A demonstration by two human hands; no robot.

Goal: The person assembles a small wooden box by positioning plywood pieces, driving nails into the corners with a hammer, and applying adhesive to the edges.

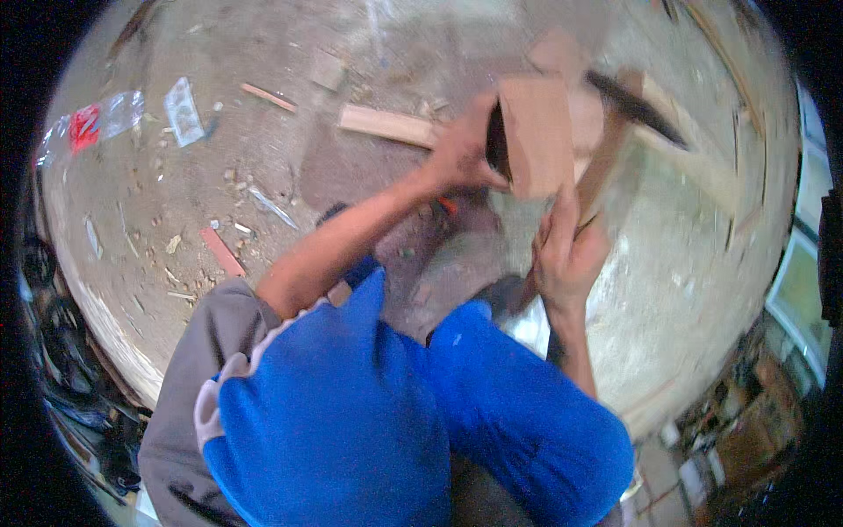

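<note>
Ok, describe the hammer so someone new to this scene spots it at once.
From the blue clothing at lower middle, follow the right forearm up to the right hand. The hammer slants up from it, right of the pale wooden piece in the left hand. Its dark, narrow head sets it apart from that wood.

Held the left forearm [360, 224] slanting forward and to the right, with the left hand [461, 149] spread in a wide curve. Pointed the right forearm [575, 347] nearly straight ahead, with the right hand [571, 250] curled in a grip.
</note>
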